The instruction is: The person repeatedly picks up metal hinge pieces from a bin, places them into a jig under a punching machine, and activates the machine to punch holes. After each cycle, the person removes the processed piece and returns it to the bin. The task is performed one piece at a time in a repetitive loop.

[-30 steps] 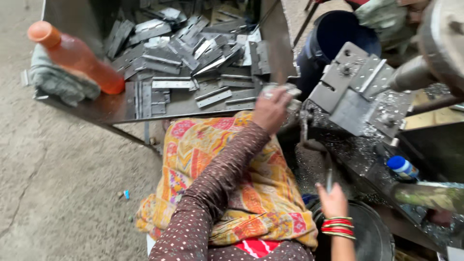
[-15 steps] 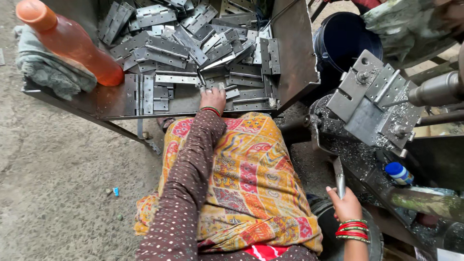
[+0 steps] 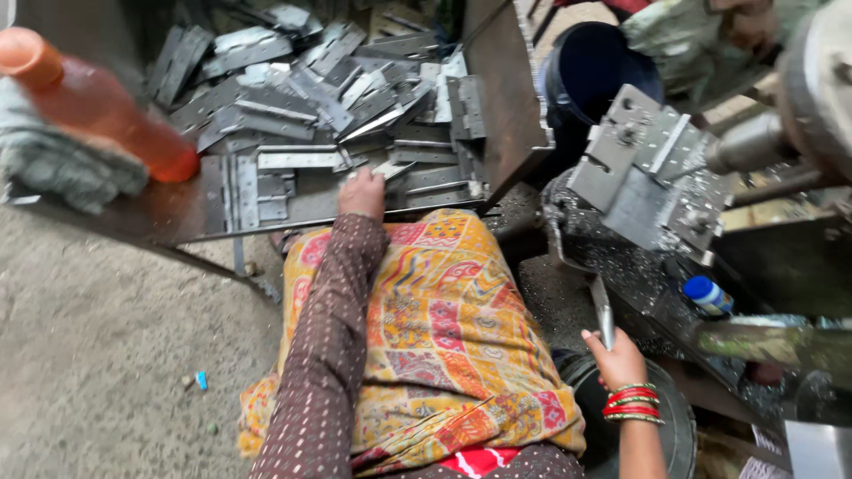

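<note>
Landmark: the metal tray (image 3: 497, 106) holding the loose hinges.

Left hand (image 3: 362, 192): stretched forward over the patterned cloth (image 3: 426, 310) on the lap, resting at the tray's near edge. Fingers curl down into the hinge pile (image 3: 337, 98). Knuckles face the camera, so I cannot tell whether a piece is pinched under them or the fingertips only touch metal. A small bright plate (image 3: 390, 168) lies touching the hand on its right side, the closest loose piece.

Right hand (image 3: 616, 359): well away from the tray, down by the drilling fixture (image 3: 643, 182) to the tray's right. Closed around the lower end of a slim metal lever (image 3: 603, 310), which rises from the fist toward the machine bed.

Key relation: the hinges lie directly ahead of and under the left hand, none within reach of the right. The long flat strip (image 3: 297, 160) just left of the hand lies crosswise to the forearm, parallel to the tray's near edge; the opened hinge (image 3: 238, 188) further left lies flat with its pin running away from the person.

Other: orange bottle (image 3: 98, 102) and grey rag (image 3: 62, 164) on the tray's far left end; dark bucket (image 3: 590, 75) behind the tray's right wall.
</note>
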